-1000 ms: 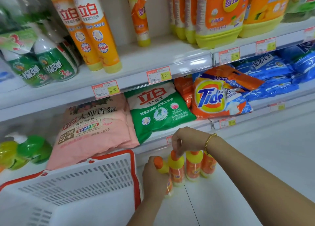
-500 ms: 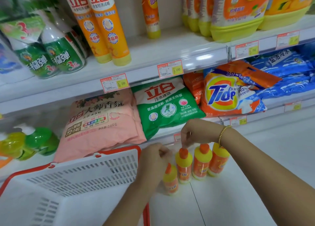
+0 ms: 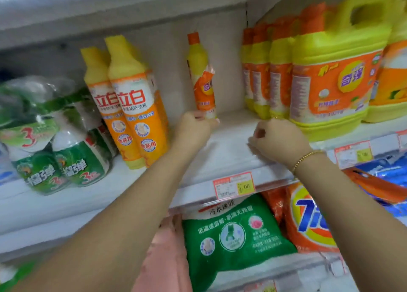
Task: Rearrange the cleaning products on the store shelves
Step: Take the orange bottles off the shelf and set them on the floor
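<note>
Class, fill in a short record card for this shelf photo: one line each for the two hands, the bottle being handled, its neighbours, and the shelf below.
left hand: grips the slim bottle at its base
right hand: fingers curled, nothing seen in it, over the shelf
slim bottle: orange cap, near upright
to its left: two tall orange bottles
to its right: row of yellow bottles, then large jug
below: green bag, Tide bag
</note>
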A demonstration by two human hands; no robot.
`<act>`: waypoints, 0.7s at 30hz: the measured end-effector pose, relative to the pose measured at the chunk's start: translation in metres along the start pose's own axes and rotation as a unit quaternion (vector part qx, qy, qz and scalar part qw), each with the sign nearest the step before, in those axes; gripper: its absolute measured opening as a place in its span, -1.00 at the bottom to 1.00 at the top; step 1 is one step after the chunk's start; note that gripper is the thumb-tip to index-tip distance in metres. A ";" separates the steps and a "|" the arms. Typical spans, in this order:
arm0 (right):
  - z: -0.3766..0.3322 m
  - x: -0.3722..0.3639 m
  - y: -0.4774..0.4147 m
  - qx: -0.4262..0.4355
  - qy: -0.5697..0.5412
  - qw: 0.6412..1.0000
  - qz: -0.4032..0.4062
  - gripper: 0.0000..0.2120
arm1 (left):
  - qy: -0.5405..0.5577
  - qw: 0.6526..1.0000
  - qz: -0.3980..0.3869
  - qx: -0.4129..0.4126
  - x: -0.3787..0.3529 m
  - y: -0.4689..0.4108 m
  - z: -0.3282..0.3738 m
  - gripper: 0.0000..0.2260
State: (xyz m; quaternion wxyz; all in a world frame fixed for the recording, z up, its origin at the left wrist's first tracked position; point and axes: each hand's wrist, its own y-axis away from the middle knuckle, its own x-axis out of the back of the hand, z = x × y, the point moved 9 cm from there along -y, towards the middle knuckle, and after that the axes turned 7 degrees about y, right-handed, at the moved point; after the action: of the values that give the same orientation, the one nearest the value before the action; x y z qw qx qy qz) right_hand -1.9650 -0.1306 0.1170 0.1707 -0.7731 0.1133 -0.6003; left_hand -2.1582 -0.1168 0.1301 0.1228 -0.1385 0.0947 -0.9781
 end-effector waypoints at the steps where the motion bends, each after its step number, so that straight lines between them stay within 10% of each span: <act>1: 0.003 -0.001 0.001 -0.006 0.005 1.000 0.020 -0.79 | -0.019 1.000 0.002 0.023 -0.004 -0.016 -0.006 -0.57; 7: 0.005 0.006 0.009 0.013 -0.007 0.992 0.127 -0.71 | -0.057 0.993 0.100 0.025 -0.015 -0.090 -0.014 -0.33; 14: 0.005 0.010 0.012 0.024 -0.040 0.984 0.173 -0.69 | -0.024 0.988 0.151 -0.030 -0.022 -0.120 -0.004 -0.55; 21: 0.009 0.017 0.020 0.014 -0.097 0.977 0.189 -0.76 | -0.043 0.992 0.051 -0.104 -0.038 -0.059 0.014 -0.59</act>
State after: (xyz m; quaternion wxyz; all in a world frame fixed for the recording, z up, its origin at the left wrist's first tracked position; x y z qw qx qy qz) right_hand -1.9517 -0.1542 0.1225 0.3016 -0.7901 0.2318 -0.4807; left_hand -2.1309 -0.0530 0.1470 0.1613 -0.1878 0.1974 -0.9485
